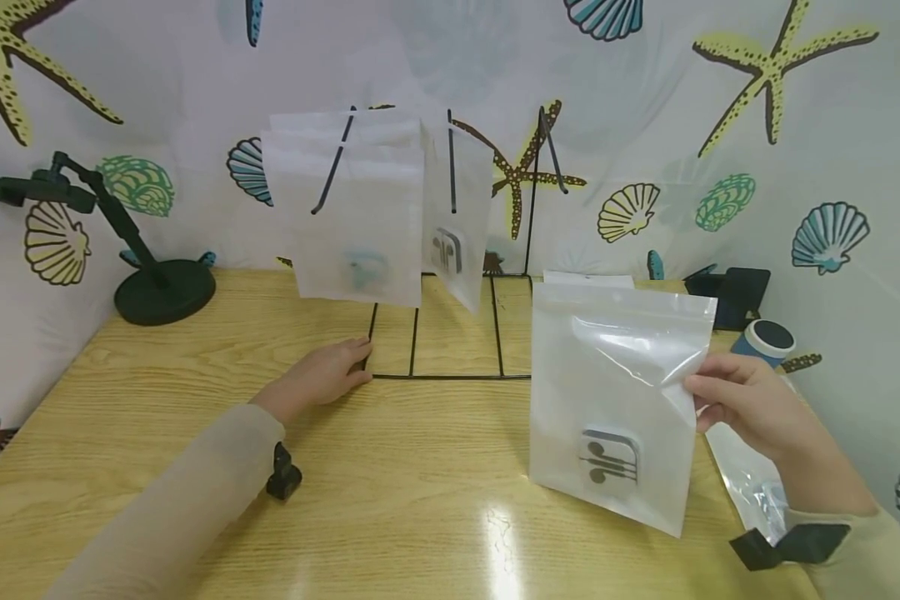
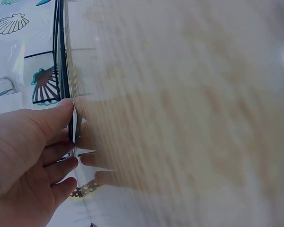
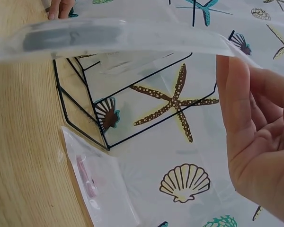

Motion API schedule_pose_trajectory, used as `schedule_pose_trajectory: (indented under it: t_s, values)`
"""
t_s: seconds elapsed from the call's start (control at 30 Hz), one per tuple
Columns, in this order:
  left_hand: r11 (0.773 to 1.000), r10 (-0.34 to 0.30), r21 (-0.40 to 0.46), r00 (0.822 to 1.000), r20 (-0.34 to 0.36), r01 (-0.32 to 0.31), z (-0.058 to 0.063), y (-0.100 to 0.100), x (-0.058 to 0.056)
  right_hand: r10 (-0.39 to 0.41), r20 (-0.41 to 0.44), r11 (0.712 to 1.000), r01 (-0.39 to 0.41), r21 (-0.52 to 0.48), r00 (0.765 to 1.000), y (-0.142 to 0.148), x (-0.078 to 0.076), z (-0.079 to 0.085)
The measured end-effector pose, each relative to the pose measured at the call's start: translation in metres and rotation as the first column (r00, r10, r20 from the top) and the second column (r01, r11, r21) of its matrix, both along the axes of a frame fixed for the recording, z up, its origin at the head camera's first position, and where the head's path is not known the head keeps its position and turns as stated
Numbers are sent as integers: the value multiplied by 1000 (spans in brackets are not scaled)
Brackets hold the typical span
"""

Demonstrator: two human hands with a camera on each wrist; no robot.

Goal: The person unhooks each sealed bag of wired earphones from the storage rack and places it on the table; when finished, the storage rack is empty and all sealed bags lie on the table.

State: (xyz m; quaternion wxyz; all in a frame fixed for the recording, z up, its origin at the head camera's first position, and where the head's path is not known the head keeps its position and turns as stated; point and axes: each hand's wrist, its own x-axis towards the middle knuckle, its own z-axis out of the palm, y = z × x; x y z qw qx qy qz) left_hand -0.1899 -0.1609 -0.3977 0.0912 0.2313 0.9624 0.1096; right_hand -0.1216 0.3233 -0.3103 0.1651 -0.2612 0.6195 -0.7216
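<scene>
My right hand pinches the right edge of a frosted zip bag between thumb and fingers. Low in the bag shows a small square case with earphones. In the right wrist view this bag appears nearly edge-on, stretching left from my fingers. My left hand is at the front left corner of a black wire display rack, low on the table. The left wrist view shows its thumb and index finger pinching the rack's base wire. Two hooks of the rack carry frosted bags; its right hook is bare.
A black desk lamp stands at the back left. Behind my right hand are a blue container with a dark top and a black stand. Another bag lies under my right forearm. A shell-patterned cloth hangs behind the wooden table.
</scene>
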Motion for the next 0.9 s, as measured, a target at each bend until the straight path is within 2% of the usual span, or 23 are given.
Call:
schedule_pose_trajectory:
  t_s: [0.33,0.43,0.57,0.7,0.8,0.9]
  values:
    - [1000,1,4,1000,5,-1,-1,-1,0,130,113,990,-135,41,985,24,-4,-18]
    - [1000,5,9,1000,10,-5,-2,-1,0,127,150,987,-140,83,981,31,-5,-25]
    - [1000,11,15,1000,15,-12,-1,-1,0,54,215,975,-97,199,975,40,-7,-33]
    - [1000,10,14,1000,7,-10,0,0,1,-57,276,942,-40,334,960,48,-10,-43]
    - [1000,10,5,1000,-1,-10,1,1,1,-124,284,903,-10,429,951,52,-12,-52]
    - [1000,14,1,1000,-5,-14,2,1,2,-181,266,844,11,536,947,53,-13,-59]
